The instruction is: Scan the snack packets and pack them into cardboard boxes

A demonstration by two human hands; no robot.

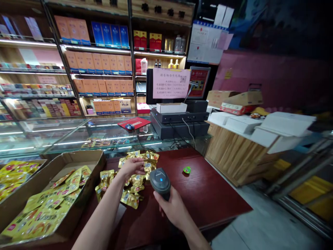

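Barcode scanner (159,180), dark grey with a blue light lit on its head, is held above the near part of a dark red table (210,194), the right hand (173,206) wrapped around its handle. Close at the left of the frame, a cardboard box (80,160) holds flat yellow pouches (49,208), and beyond its far left side sit more yellow packets (18,173). Between box and scanner, shiny gold packets (130,199) are strewn in a loose heap on the table. Over them reaches the left hand (131,166), its fingers stretched toward the right; I cannot tell whether they touch or pinch a packet. Right of the heap, well apart from it, lies a small green item (186,170). Past the table, a glass counter (65,139) carries a red mat (140,122) with a computer mouse (129,127) on it. Behind, a monitor (149,86) stands with a pink printed sheet (170,83) across its front. Farthest back, lit shelves bear rows of orange boxes (101,62) and, higher up, blue boxes (110,34).
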